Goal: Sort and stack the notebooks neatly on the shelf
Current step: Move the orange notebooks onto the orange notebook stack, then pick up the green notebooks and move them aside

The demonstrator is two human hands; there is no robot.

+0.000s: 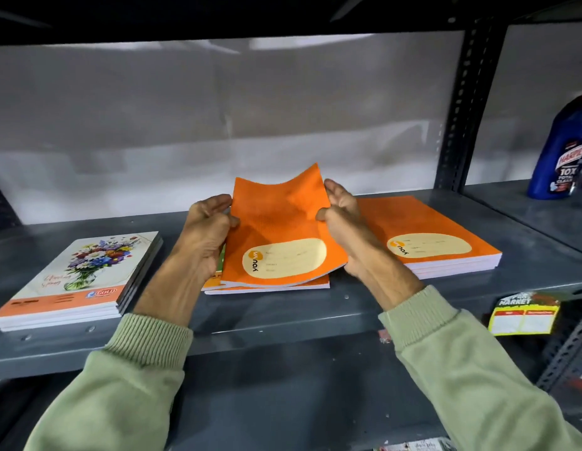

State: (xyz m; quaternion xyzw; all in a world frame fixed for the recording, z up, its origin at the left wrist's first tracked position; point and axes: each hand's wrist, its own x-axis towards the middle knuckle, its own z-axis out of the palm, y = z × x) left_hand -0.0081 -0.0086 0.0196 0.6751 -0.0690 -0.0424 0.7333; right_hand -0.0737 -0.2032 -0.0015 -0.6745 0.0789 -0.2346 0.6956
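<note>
A grey metal shelf [283, 320] spans the frame. On it, at right of centre, lies a stack of orange notebooks [429, 236]; at lower left, a stack of floral notebooks [78, 278]. In the centre, an orange notebook [279, 229], cover bowed upward, is clamped by the left hand [205, 236] and right hand [345, 222] at its side edges, above a small pile [270, 286]. A blue cleaner bottle [562, 151] stands at upper right.

A shop: steel shelf [283, 320], price tag [523, 315], cleaner bottle [559, 157], stacked notebooks [429, 236]
</note>
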